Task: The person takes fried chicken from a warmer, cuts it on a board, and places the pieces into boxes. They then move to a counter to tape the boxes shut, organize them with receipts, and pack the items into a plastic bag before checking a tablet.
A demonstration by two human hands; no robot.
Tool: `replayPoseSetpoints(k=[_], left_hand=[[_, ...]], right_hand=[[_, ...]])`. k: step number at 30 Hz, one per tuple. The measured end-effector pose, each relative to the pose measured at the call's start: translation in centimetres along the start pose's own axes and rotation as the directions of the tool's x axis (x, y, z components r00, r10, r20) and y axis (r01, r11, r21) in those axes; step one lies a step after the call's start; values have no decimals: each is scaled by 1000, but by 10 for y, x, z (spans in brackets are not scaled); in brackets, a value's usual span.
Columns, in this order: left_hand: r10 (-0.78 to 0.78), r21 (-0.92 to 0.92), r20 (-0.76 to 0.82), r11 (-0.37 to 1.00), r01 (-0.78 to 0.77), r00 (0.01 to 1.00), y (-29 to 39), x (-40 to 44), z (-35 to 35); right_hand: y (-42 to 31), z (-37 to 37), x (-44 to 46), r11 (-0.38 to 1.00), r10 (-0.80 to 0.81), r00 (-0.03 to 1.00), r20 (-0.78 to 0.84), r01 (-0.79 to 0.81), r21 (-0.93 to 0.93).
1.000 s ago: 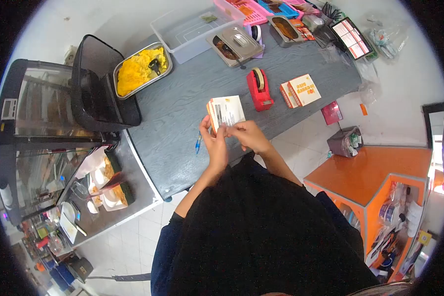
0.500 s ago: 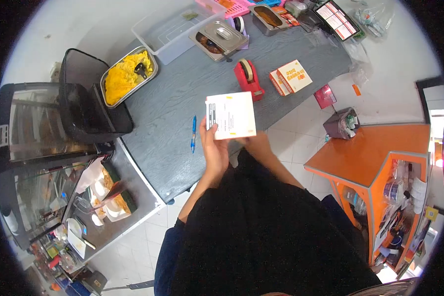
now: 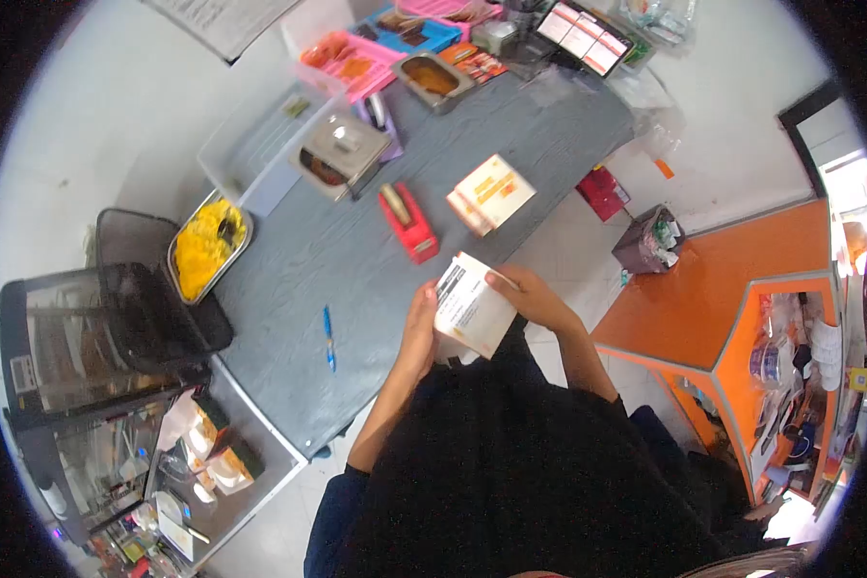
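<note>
Between both hands I hold a small white cardboard box (image 3: 474,310) with dark printed text, tilted, close to my body at the table's near edge. My left hand (image 3: 420,323) is closed on the box's left side. On its upper right side my right hand (image 3: 539,301) grips with the thumb over the printed face. Just beyond lies a red tape dispenser (image 3: 408,223). Right of that, white boxes with orange print (image 3: 492,193) rest together on the table. A blue pen (image 3: 328,337) lies to the left of my hands.
The grey table (image 3: 289,279) carries a tray of yellow food (image 3: 200,252), a lidded steel container (image 3: 342,144), a clear plastic bin (image 3: 260,159) and a steel pan of sauce (image 3: 432,79). An orange counter (image 3: 713,289) and a waste bin (image 3: 648,241) stand at right.
The box has turned and tilted, and come nearer my body. My right hand has moved from below the box to its upper right side. The camera view has rotated and shifted.
</note>
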State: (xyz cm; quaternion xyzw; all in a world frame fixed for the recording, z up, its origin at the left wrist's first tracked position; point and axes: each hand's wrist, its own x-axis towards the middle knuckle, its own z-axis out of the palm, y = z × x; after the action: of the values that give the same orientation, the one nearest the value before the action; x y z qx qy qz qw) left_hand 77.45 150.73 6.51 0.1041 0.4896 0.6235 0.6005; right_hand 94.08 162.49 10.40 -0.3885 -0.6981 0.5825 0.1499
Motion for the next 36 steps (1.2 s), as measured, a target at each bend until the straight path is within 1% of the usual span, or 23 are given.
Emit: replayPoseSetpoints(k=[1, 3, 5, 7, 9, 11, 12, 13, 14, 15, 16, 17, 20, 21, 22, 23, 25, 26, 28, 30, 32, 35, 36], left_hand=[[20, 96, 35, 995, -23, 999, -2, 11, 16], [54, 285, 111, 955, -84, 992, 2, 33, 55], [144, 201, 72, 967, -155, 987, 12, 68, 92], [357, 375, -76, 876, -305, 931, 9, 116, 104], [604, 668, -245, 672, -320, 758, 7, 152, 130], [784, 962, -87, 226, -153, 614, -19, 199, 108], [796, 971, -70, 192, -142, 601, -29, 215, 103], [785, 909, -120, 334, -251, 608, -27, 220, 104], [760, 904, -115, 347, -250, 640, -27, 224, 94], [686, 929, -198, 358, -89, 700, -15, 214, 106], [694, 961, -127, 263, -85, 709, -8, 213, 104], [749, 989, -149, 119, 89, 646, -8, 212, 101], [930, 988, -30, -27, 151, 366, 26, 217, 144], [953, 997, 14, -37, 71, 301, 38, 224, 172], [971, 999, 49, -49, -6, 234, 51, 228, 208], [983, 995, 76, -64, -79, 167, 58, 238, 239], [977, 937, 41, 34, -349, 207, 56, 281, 296], [974, 876, 24, 88, -474, 225, 50, 308, 326], [897, 849, 132, 117, -516, 421, 28, 361, 395], [700, 809, 345, 116, -576, 626, -2, 419, 456], [494, 730, 514, 177, -660, 701, -34, 468, 508], [301, 693, 655, 127, -710, 693, -77, 529, 556], [237, 708, 663, 109, -698, 710, -85, 543, 570]], right_hand=[[7, -18, -1, 994, 96, 995, 3, -96, 48], [18, -53, 10, 994, -52, 992, -119, 63, 90], [23, -86, 31, 978, -165, 964, -207, 187, 94], [22, -109, 68, 991, -78, 973, -217, 98, 85], [51, -114, 122, 963, -257, 934, -248, 225, -152], [102, -93, 168, 785, -421, 863, -280, 192, -588], [122, -88, 180, 798, -420, 873, -247, 226, -558], [131, -92, 187, 807, -429, 877, -217, 264, -528], [109, -113, 166, 873, -339, 894, -293, 183, -452], [110, -136, 160, 881, -388, 869, -307, 253, -399], [117, -167, 160, 886, -392, 889, -237, 296, -356], [125, -203, 163, 890, -398, 902, -166, 336, -307], [152, -328, 180, 932, -351, 835, -424, 270, -242], [160, -375, 188, 950, -304, 819, -487, 220, -222], [184, -417, 211, 926, -352, 736, -579, 182, -331], [195, -468, 226, 870, -447, 697, -560, 195, -452], [233, -556, 273, 806, -441, 673, -594, 6, -592], [246, -590, 285, 755, -432, 722, -541, -38, -654], [259, -656, 314, 630, -393, 810, -436, -108, -769], [276, -699, 350, 431, -228, 937, -266, -147, -890], [264, -720, 359, 307, 23, 998, -61, -65, -950], [245, -730, 361, 268, 77, 992, 100, 76, -960], [255, -733, 360, 297, -19, 989, 144, 144, -944]])
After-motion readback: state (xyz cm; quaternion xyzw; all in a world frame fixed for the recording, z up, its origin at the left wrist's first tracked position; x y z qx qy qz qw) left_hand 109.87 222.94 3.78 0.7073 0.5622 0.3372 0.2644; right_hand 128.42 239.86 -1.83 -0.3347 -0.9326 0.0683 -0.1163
